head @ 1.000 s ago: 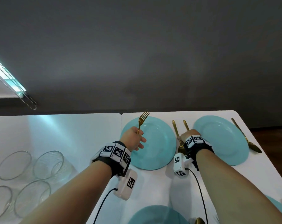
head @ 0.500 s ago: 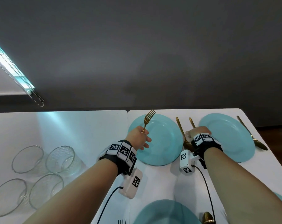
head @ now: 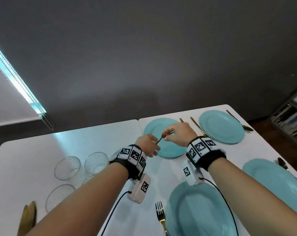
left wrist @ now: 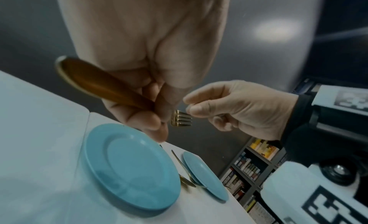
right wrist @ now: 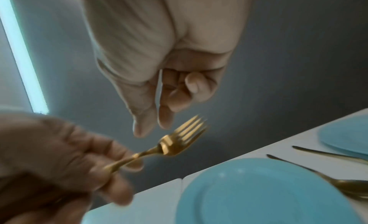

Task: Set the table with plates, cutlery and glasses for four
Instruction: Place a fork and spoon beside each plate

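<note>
My left hand (head: pixel 153 145) grips the handle of a gold fork (head: pixel 159 140) above the far middle teal plate (head: pixel 169 151), tines pointing right. In the left wrist view the handle (left wrist: pixel 103 84) sticks out behind the curled fingers (left wrist: pixel 153 122). My right hand (head: pixel 165 134) hovers at the tines. In the right wrist view its thumb and forefinger (right wrist: pixel 152 130) are stretched just above the fork head (right wrist: pixel 179 141), slightly apart and not closed on it. Three more teal plates (head: pixel 221 126) (head: pixel 200 212) (head: pixel 277 183) lie on the white table.
Several glasses (head: pixel 67 167) (head: pixel 95 162) (head: pixel 59 196) stand at the left. Gold cutlery (head: pixel 27 218) lies near the front left. A fork (head: pixel 160 213) lies left of the near plate. Spoons (head: pixel 196 124) (head: pixel 239 121) flank the far right plate. Bookshelves (head: pixel 290 120) stand at the right.
My right hand has left the spoons between the far plates and come left to the fork's tines. The left hand has tipped the fork from upright toward the right.
</note>
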The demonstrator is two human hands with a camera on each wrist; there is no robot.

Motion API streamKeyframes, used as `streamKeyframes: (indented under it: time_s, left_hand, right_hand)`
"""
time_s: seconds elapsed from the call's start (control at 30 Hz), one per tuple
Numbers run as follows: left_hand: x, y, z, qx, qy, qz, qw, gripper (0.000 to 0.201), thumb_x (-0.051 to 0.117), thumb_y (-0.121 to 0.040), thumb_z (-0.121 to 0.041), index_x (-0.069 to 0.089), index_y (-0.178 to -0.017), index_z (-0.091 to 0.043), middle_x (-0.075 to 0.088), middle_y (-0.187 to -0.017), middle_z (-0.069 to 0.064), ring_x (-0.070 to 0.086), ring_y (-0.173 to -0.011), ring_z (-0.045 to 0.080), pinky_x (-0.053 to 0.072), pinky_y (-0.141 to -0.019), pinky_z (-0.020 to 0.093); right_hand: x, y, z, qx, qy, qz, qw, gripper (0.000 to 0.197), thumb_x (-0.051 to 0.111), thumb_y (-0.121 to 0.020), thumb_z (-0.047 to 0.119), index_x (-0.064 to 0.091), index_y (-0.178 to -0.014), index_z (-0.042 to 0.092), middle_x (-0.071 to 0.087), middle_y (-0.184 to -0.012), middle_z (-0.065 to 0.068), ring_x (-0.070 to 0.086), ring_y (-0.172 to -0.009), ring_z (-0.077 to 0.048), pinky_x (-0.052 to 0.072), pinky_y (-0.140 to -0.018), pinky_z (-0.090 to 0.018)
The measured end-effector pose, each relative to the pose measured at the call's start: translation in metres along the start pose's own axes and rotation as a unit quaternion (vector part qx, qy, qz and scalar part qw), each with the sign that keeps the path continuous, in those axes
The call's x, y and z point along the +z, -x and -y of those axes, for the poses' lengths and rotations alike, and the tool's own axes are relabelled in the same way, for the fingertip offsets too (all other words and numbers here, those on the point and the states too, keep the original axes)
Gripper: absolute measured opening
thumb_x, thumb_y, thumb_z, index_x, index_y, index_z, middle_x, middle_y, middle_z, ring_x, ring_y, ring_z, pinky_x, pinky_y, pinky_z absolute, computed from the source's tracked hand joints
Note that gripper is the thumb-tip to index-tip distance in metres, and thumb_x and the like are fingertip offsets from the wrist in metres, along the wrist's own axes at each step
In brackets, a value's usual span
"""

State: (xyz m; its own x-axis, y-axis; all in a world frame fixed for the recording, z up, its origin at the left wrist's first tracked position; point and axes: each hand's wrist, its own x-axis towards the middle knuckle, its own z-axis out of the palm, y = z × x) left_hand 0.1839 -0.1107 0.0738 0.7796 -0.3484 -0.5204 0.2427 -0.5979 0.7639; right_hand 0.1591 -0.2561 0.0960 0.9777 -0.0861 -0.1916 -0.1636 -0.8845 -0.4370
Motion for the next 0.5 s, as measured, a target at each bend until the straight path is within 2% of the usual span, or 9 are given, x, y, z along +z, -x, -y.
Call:
streamKeyframes:
  time_s: [0.07,0.13,0.23,0.33,0.43,0.5]
  left_hand:
    - [-0.009,0.016,0.008,0.007,-0.018,-0.004,1.0,0.037,0.057,-0.087,-0.004,0.049,-0.123,-0.009,0.065,-0.092,0.008,0.056,-0.053,0.011,0.041,-0.034,0.013]
    - [-0.018,0.03,0.016,0.012,-0.046,0.0,0.999,0.038,0.057,-0.088,-0.005,0.046,-0.124,-0.009,0.07,-0.101,0.011,0.057,-0.053,0.011,0.043,-0.041,0.017]
    - [-0.028,0.046,0.029,0.022,-0.098,0.021,0.995,0.041,0.058,-0.089,-0.01,0.044,-0.127,-0.009,0.071,-0.102,0.008,0.058,-0.053,0.009,0.04,-0.045,0.018]
    - [-0.033,0.057,0.039,0.041,-0.136,0.051,0.989,0.044,0.06,-0.09,-0.023,0.045,-0.129,-0.008,0.072,-0.098,0.004,0.059,-0.054,0.007,0.04,-0.046,0.017]
    - [-0.034,0.06,0.047,0.043,-0.147,0.063,0.986,0.047,0.061,-0.089,-0.021,0.043,-0.13,-0.008,0.072,-0.095,0.005,0.061,-0.059,0.01,0.042,-0.049,0.018]
    - [-0.036,0.058,0.051,0.039,-0.166,0.046,0.984,0.049,0.063,-0.086,-0.016,0.043,-0.13,-0.01,0.071,-0.102,0.008,0.064,-0.074,0.017,0.046,-0.058,0.02]
  right_hand:
    - [0.011,0.015,0.022,-0.016,0.043,0.021,0.999,0.025,0.068,-0.083,0.028,0.073,-0.107,0.025,0.07,-0.109,0.006,0.061,-0.106,-0.013,0.047,-0.093,-0.025]
    - [0.021,0.029,0.04,-0.022,0.073,0.024,0.997,0.025,0.065,-0.086,0.029,0.071,-0.111,0.027,0.069,-0.112,0.007,0.059,-0.108,-0.015,0.043,-0.085,-0.022]
    - [0.031,0.05,0.062,-0.037,0.104,0.027,0.994,0.028,0.061,-0.089,0.029,0.067,-0.116,0.032,0.068,-0.109,0.005,0.06,-0.105,-0.017,0.039,-0.075,-0.022]
    - [0.043,0.062,0.076,-0.044,0.135,0.043,0.989,0.022,0.057,-0.09,0.026,0.072,-0.104,0.032,0.069,-0.1,0.002,0.063,-0.097,-0.021,0.038,-0.068,-0.024]
    - [0.051,0.067,0.08,-0.032,0.131,0.047,0.99,0.02,0.057,-0.089,0.025,0.073,-0.099,0.029,0.071,-0.099,0.003,0.064,-0.093,-0.02,0.041,-0.068,-0.024]
    - [0.054,0.066,0.078,-0.012,0.112,0.048,0.992,0.018,0.059,-0.088,0.026,0.073,-0.099,0.028,0.071,-0.101,0.004,0.063,-0.095,-0.017,0.045,-0.073,-0.025]
